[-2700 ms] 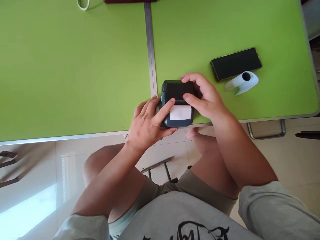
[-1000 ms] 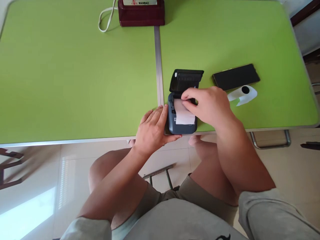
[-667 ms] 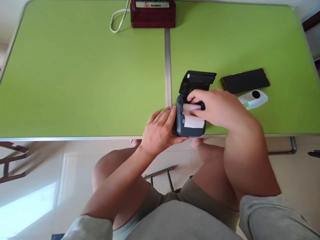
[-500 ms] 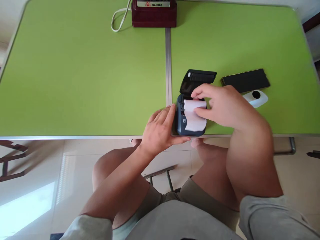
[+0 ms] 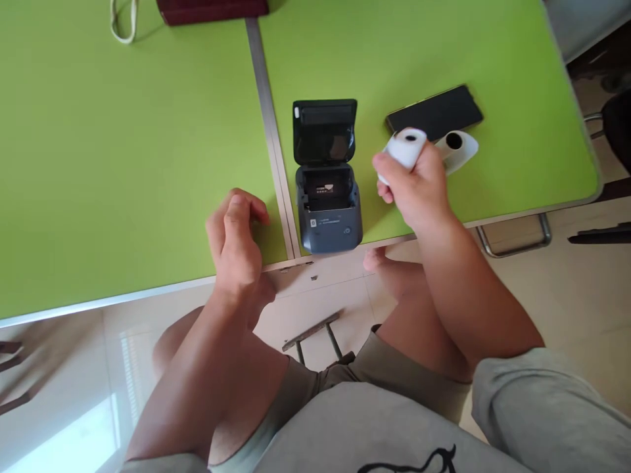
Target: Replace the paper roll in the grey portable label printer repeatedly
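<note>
In my right hand (image 5: 424, 187) is a white paper roll (image 5: 405, 151), gripped with the thumb on the near side, its dark core hole facing up. This hand is above the table, right of a small dark blue label printer (image 5: 329, 231). The printer's black lid (image 5: 324, 135) stands raised at the back, and the paper bay (image 5: 326, 190) beneath it shows no roll inside. My left hand (image 5: 236, 240) rests at the table's front edge, left of the printer and apart from it. Its fingers are curled in with nothing visible in them.
A second white paper roll (image 5: 463, 156) lies just beyond my right hand. Behind it is a black phone (image 5: 436, 113). A dark red box (image 5: 211, 10) with a white cord (image 5: 123, 36) stands at the far side of the green table (image 5: 148, 144).
The paper roll has come out of the printer bay and moved right in my right hand. My left hand has let go of the printer and drawn left. The view has shifted and tilted.
</note>
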`<state>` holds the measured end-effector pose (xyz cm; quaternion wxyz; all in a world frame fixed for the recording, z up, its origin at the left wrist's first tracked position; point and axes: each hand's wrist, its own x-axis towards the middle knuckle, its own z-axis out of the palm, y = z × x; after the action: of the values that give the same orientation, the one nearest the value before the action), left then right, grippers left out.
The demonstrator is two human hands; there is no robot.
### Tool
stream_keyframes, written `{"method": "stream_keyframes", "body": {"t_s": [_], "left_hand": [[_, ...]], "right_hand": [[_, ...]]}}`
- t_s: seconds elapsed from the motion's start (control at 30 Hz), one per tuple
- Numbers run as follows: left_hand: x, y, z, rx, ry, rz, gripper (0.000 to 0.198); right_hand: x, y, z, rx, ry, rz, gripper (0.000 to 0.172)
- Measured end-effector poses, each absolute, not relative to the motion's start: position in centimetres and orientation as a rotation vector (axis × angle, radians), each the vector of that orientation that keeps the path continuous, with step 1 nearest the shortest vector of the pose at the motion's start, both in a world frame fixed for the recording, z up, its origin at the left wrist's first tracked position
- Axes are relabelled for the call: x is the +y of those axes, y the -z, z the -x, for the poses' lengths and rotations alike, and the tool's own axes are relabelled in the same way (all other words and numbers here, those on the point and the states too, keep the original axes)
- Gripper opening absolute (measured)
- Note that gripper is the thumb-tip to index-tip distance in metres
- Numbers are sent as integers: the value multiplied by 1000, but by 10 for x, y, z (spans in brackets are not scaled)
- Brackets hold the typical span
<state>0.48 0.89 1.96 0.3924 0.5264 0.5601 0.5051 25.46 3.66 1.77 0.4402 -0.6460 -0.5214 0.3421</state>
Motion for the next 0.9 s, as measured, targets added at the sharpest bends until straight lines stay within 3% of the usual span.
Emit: {"method": "stream_keyframes", "body": {"t_s": [0.23, 0.47, 0.63, 0.7, 0.9], "left_hand": [[19, -23, -19, 1402, -1247, -1405, 45], [17, -31, -34, 1454, -1103, -1484, 41], [22, -28, -35, 1515, -1086, -1455, 43], [22, -28, -36, 1524, -1095, -1456, 44], [21, -29, -38, 1554, -1038, -1518, 46]], "right_hand": [[27, -20, -269, -1826, -429, 1705, 19], [24, -18, -273, -1857, -541, 1645, 51], [12, -42, -305, -1713, -118, 1752, 39], [14, -41, -323, -1652, 7, 1810, 42], [32, -5, -357, -1688, -99, 1794, 60]]}}
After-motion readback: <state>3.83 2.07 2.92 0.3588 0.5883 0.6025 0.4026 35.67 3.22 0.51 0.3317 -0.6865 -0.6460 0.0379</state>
